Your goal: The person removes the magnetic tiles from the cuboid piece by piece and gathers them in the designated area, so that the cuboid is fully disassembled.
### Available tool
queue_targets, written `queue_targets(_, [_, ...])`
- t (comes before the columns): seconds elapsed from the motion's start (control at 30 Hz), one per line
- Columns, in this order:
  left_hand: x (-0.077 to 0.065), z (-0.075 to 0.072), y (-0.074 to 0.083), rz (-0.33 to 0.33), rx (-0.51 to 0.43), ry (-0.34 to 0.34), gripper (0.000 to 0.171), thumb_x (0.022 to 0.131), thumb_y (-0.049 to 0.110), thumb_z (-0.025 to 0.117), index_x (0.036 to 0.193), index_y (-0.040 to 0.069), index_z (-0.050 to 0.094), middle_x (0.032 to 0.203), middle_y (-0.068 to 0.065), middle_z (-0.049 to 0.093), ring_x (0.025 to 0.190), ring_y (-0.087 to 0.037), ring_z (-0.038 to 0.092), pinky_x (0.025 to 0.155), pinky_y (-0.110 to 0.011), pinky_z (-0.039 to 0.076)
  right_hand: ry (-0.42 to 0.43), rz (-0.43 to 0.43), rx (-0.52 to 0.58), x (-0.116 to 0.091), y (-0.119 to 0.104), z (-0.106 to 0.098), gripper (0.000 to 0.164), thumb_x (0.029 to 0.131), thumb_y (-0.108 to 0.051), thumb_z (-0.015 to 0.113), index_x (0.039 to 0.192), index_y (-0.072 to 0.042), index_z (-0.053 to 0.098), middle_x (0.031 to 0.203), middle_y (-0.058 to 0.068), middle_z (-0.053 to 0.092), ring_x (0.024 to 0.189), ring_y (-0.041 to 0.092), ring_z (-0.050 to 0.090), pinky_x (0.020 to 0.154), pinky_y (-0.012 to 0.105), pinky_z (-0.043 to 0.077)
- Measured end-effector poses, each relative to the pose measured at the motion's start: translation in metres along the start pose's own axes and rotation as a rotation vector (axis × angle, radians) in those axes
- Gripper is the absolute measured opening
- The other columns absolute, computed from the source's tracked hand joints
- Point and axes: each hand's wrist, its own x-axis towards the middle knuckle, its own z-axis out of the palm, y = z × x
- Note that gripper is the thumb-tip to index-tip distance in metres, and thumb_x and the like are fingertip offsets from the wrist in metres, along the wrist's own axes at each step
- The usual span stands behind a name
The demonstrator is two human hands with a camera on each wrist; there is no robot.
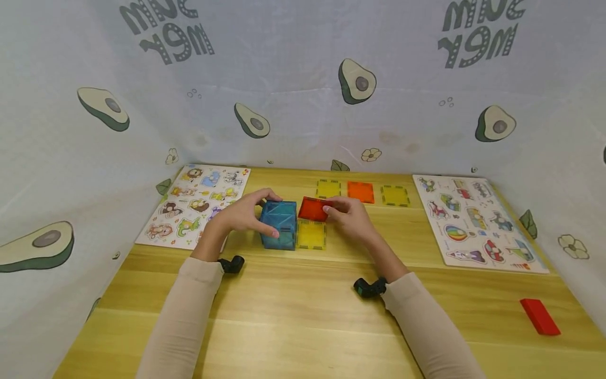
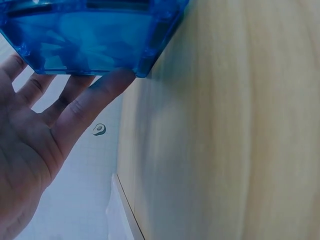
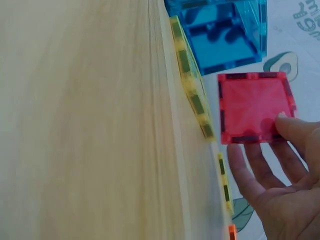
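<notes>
My left hand holds a cube of translucent blue magnetic tiles, thumb along its near side and fingers at the far side. In the left wrist view the thumb tip meets the edge of the blue cube. With thumb and fingertips, my right hand pinches a red magnetic tile by its right edge. The red tile is raised beside the blue cube, above a yellow tile that lies flat on the table against the cube's right side.
Behind the hands lie a yellow tile, an orange tile and another yellow tile. Picture puzzle boards lie at the left and right. A red block lies near the right edge of the wooden table.
</notes>
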Motion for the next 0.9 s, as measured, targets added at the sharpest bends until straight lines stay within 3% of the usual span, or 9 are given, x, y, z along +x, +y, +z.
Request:
queue_targets(0.27, [-0.003,-0.004,0.001,0.001,0.021,-0.022,0.081,0.07,0.038,0.097,0.137,0.022,0.055,0.139,0.0,0.057,0.119,-0.03,0.054,0.091,-0.042,0.055,0.06,0.026,0.102,0.001,0.001,-0.016,0.033,0.102,-0.018,0.067,0.129,0.001,0.067,0.121,0.022,0.065,0.101,0.035,0.071,0.088,0.042,0.062])
queue_targets(0.47, [-0.008,-0.01,0.001,0.003,0.053,-0.049,0.079,0.071,0.038,0.096,0.136,0.021,0.055,0.142,-0.002,0.056,0.122,-0.032,0.054,0.095,-0.047,0.053,0.083,0.058,0.049,0.0,0.007,-0.026,0.038,0.103,-0.02,0.066,0.134,0.001,0.063,0.123,0.022,0.065,0.096,0.027,0.071,0.081,0.033,0.064])
queue_targets(0.63, [-0.009,-0.013,0.0,0.007,0.07,-0.085,0.076,0.073,0.036,0.095,0.134,0.02,0.054,0.143,-0.003,0.054,0.124,-0.032,0.053,0.098,-0.05,0.051,0.066,0.067,0.0,0.001,0.011,-0.031,0.034,0.102,-0.016,0.066,0.133,-0.001,0.064,0.116,0.021,0.067,0.089,0.028,0.071,0.073,0.027,0.061])
queue_targets(0.73, [-0.01,-0.015,0.002,0.001,0.077,-0.106,0.075,0.073,0.035,0.095,0.133,0.02,0.053,0.143,-0.004,0.053,0.124,-0.032,0.053,0.099,-0.051,0.051,0.043,0.076,-0.024,0.002,0.014,-0.032,0.035,0.102,-0.015,0.067,0.134,-0.003,0.062,0.116,0.022,0.068,0.095,0.029,0.071,0.073,0.024,0.06])
queue_targets(0.9, [-0.01,-0.016,0.002,-0.01,0.074,-0.124,0.075,0.074,0.035,0.095,0.133,0.02,0.052,0.145,-0.004,0.052,0.126,-0.032,0.052,0.101,-0.051,0.05,-0.031,0.112,-0.057,0.004,0.018,-0.033,0.058,0.094,-0.018,0.078,0.144,-0.007,0.054,0.127,0.021,0.062,0.104,0.032,0.068,0.076,0.026,0.06])
